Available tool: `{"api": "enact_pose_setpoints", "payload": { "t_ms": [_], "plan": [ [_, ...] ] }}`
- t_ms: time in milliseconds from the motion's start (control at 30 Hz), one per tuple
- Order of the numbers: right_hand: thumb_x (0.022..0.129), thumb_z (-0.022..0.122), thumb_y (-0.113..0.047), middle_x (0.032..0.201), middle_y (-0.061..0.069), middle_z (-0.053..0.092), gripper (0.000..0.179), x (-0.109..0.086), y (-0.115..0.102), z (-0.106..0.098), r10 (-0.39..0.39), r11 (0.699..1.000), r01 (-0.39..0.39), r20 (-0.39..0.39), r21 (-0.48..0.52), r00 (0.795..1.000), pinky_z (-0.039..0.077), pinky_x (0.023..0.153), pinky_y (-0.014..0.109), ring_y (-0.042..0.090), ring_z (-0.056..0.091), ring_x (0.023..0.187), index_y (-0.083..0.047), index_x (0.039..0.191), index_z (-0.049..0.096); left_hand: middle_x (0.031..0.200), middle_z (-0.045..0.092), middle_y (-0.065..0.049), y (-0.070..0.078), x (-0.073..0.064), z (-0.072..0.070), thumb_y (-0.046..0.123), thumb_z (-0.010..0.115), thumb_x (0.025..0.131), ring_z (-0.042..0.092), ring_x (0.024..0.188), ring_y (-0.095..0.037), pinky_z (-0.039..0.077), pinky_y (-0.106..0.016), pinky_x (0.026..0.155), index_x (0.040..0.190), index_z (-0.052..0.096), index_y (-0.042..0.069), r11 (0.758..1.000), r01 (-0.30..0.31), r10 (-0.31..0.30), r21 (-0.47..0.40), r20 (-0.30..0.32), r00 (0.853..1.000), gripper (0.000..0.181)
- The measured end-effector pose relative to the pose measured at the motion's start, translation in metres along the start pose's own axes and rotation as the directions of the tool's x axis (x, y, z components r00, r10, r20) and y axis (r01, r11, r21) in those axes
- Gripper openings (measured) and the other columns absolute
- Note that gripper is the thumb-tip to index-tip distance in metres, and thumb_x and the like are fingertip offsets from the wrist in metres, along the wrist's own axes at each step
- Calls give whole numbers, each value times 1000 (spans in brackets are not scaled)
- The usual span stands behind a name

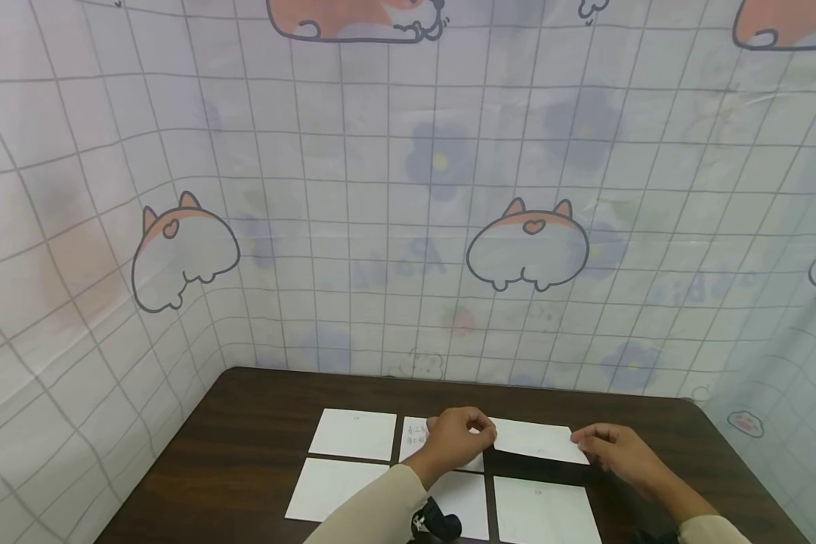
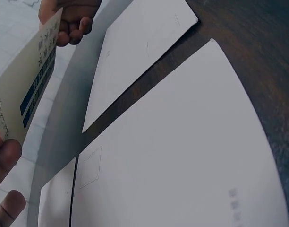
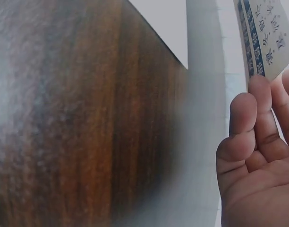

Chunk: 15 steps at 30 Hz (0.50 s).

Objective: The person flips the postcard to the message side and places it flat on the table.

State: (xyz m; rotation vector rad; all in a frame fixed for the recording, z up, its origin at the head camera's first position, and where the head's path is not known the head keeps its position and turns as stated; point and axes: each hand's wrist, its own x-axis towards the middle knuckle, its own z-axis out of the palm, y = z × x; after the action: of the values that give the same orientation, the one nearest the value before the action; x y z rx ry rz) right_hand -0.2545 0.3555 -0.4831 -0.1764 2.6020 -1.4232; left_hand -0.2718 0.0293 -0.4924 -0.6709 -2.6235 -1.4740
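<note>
A white card [image 1: 539,440] is held up off the table, stretched between my two hands. At its left end my left hand [image 1: 454,442] pinches it between thumb and fingers. My right hand [image 1: 615,453] pinches the opposite end. In the left wrist view the held card [image 2: 33,78] shows dark blue printed bands and handwriting-like characters on its far face. The right wrist view shows the same bands and characters on the card [image 3: 272,40], above curled fingers [image 3: 242,113]. Under my left forearm, a card with handwriting [image 1: 416,434] is partly hidden.
Several white cards lie in two rows on the dark wooden table [image 1: 197,453], among them one at back left [image 1: 353,434], one at front left [image 1: 336,483] and one at front right [image 1: 547,508]. A patterned curtain [image 1: 353,249] hangs behind the table and at both sides.
</note>
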Motion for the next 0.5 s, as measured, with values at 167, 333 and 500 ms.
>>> {"api": "enact_pose_setpoints", "payload": {
  "t_ms": [167,333,500],
  "plan": [
    [99,69,-29,114,7,70,34,-1,1,2,0,999,0,1,-46,1000,52,84,46,22,63,99,-4,123,69,89,66,23,-1,-1,1,26,69,95,61,100,-10,21,-52,93,98,74,23,1000,-8,8,10,45,999,7],
    [96,73,-25,111,8,69,36,-2,1,3,-59,995,60,14,-84,998,52,84,40,23,63,99,-2,123,68,87,65,21,-2,-1,3,23,72,90,54,111,-12,21,-55,92,101,75,22,995,-19,12,95,73,997,11],
    [94,75,-19,101,6,67,34,-2,5,5,-141,980,142,21,-142,990,53,76,30,20,63,92,0,121,67,91,67,18,-1,0,6,24,76,87,49,115,-17,21,-56,96,104,75,22,985,-18,0,172,101,995,17]
  ]
}}
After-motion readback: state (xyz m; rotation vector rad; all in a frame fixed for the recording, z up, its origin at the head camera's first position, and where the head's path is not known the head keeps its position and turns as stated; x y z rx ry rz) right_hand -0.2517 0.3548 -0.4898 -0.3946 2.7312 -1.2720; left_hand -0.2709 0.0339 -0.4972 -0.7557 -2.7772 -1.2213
